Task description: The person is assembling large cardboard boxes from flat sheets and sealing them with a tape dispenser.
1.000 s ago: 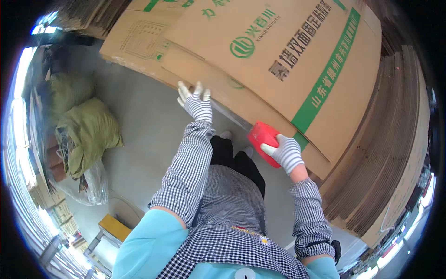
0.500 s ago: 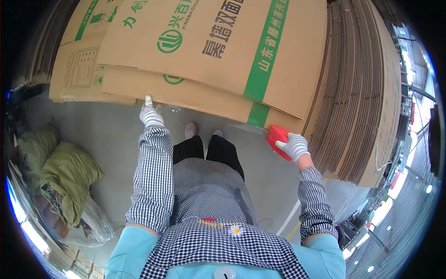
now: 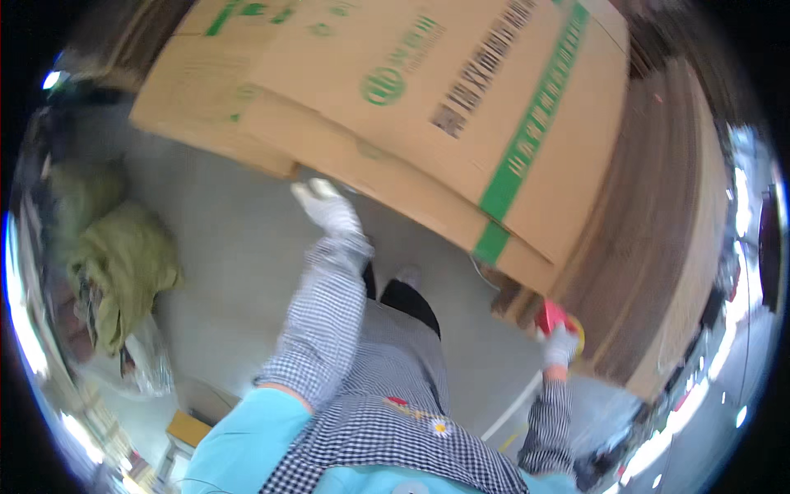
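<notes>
In front of me lies a large flat brown cardboard carton [image 3: 329, 82] with green bands and dark print, its near flap edges overlapping. My left hand [image 3: 331, 211], in a pale glove, is just off the carton's near edge. Its fingers are stretched out and somewhat blurred, with nothing seen in them. At the right, my right hand [image 3: 560, 347], in a striped glove, is closed around a red tape dispenser [image 3: 553, 315]. A yellow roll edge [image 3: 579, 336] shows beside that hand. The dispenser is close to the carton's near right corner and the stacked cardboard.
A tall stack of flat cardboard [image 3: 634, 214] stands along the right. Olive-green sacks [image 3: 127, 263] and a clear plastic bag [image 3: 150, 362] lie on the grey floor [image 3: 239, 239] at the left. A yellow-topped stand [image 3: 188, 428] is at the lower left.
My left hand has come off the carton's edge. My right hand has moved right and nearer to me with the dispenser. The whole view has turned, tilting the carton in the picture.
</notes>
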Demonstrator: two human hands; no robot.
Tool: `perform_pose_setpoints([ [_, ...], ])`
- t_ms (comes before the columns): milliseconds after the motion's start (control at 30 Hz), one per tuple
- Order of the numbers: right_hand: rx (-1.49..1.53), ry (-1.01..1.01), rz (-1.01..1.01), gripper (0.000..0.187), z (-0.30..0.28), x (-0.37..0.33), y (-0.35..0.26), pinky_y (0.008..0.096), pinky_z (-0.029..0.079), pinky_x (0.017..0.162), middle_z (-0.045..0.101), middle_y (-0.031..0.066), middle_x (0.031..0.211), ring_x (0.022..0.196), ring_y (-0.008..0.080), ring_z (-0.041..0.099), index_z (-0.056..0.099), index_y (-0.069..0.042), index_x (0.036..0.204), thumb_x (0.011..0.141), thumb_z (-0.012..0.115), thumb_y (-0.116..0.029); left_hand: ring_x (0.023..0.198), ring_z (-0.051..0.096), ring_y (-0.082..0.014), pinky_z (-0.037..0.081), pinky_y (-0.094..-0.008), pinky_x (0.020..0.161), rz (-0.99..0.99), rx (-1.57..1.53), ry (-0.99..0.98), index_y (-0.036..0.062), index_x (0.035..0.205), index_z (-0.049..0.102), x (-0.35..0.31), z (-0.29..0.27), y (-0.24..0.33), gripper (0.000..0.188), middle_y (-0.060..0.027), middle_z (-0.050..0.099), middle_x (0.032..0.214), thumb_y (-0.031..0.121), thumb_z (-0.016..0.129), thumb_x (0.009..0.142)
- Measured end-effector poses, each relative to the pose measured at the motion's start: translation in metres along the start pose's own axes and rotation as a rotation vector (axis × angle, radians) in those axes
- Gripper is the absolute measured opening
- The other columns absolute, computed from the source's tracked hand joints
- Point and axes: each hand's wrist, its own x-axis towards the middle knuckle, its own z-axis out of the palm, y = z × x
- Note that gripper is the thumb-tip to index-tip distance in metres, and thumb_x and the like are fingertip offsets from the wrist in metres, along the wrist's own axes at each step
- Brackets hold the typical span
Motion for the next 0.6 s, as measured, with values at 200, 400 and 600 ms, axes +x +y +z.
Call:
perform_pose_setpoints([
  [200,-0.823,-0.367,-0.303,0.068,0.009,-0.052,0.021,0.0497,0.053,0.080,0.069,0.0248,0.089,0.087,0.0428,0.067,0.065,-0.003,0.106,0.069,0.074,-0.059,0.147,0.011,-0.0457,0.010,-0.0558,0.119,0.524,0.620,-0.416,-0.0068,0.147,0.031,-0.097,0.031,0.018,0.070,-0.0297,0.017,0.158,0.039,0.047,0.096],
  [400,-0.491,-0.516,-0.074,0.066,-0.005,-0.053,0.067,0.0455,0.053,0.080,0.070,0.0251,0.092,0.086,0.0407,0.068,0.065,-0.001,0.107,0.070,0.078,-0.054,0.143,0.026,-0.0407,0.026,-0.0518,0.116,0.213,0.398,0.203,-0.0075,0.146,0.028,0.025,0.072,0.027,0.069,-0.0274,0.030,0.153,0.030,0.057,0.096],
  [600,-0.291,-0.301,0.114,0.043,-0.095,-0.073,0.137,0.0355,0.054,0.071,0.071,0.0127,0.083,0.073,0.0196,0.066,0.066,0.001,0.100,0.077,0.079,-0.034,0.090,0.058,-0.0212,0.051,-0.0379,0.084,-0.791,-0.689,-0.599,0.0052,0.118,0.056,-0.313,0.080,0.000,0.031,-0.0066,0.059,0.100,0.026,0.060,0.095],
])
